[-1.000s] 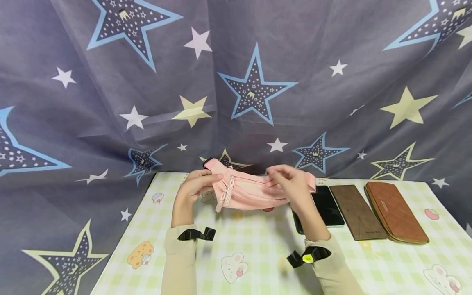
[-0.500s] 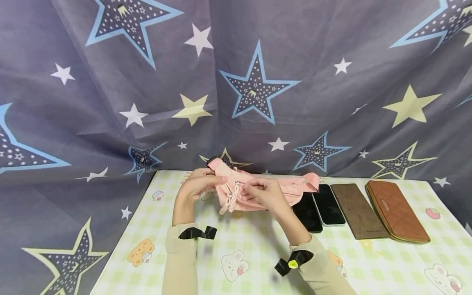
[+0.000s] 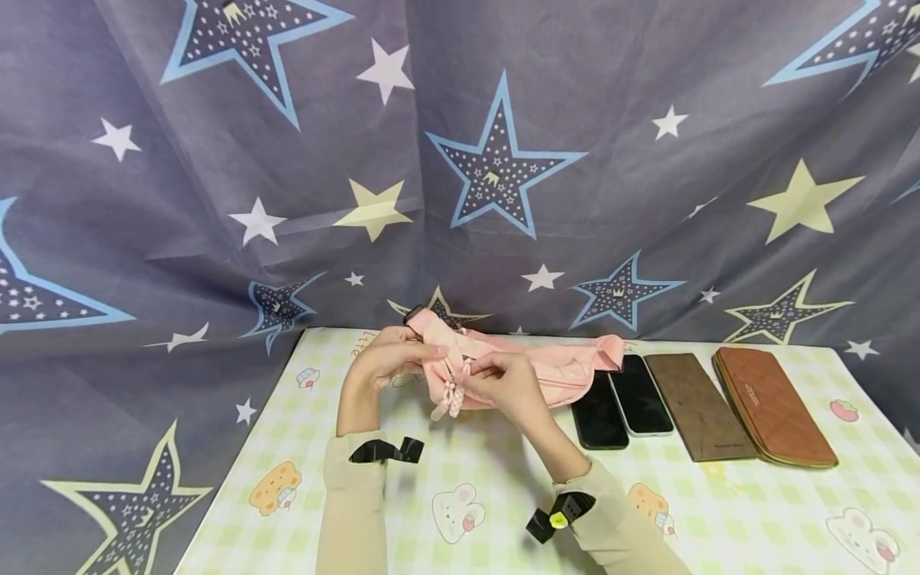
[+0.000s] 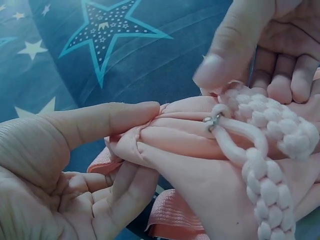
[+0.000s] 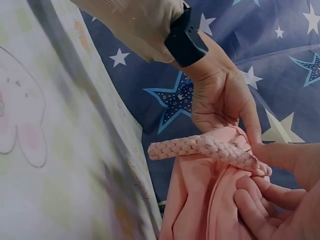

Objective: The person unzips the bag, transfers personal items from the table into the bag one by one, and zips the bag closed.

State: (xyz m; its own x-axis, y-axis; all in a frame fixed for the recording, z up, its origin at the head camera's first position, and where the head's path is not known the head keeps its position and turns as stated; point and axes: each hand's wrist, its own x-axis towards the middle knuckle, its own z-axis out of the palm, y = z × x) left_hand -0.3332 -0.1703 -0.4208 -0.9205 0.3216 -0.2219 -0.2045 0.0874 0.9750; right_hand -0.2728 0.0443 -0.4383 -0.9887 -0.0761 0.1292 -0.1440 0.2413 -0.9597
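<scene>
A pink waist bag (image 3: 568, 383) is held up above the far part of the table, black buckle at its upper left end. My left hand (image 3: 384, 359) grips that left end, thumb on top and fingers beneath, as the left wrist view shows. Two pale braided zipper pulls hang near there; one lower braid (image 4: 270, 200) loops from a small metal slider (image 4: 212, 120). My right hand (image 3: 506, 387) pinches a braided zipper pull (image 5: 215, 148) between thumb and fingers, close to the slider. The bag's far side is hidden.
Right of the bag lie a black phone (image 3: 600, 415), a second phone (image 3: 642, 399) with a pale edge, a flat brown wallet (image 3: 700, 411) and a tan zip wallet (image 3: 776, 407). A star-print curtain (image 3: 503, 263) hangs behind the checked table (image 3: 402, 519).
My right hand has moved left along the bag, from its right part to the zipper pulls, uncovering the phones. My left hand keeps its hold on the left end.
</scene>
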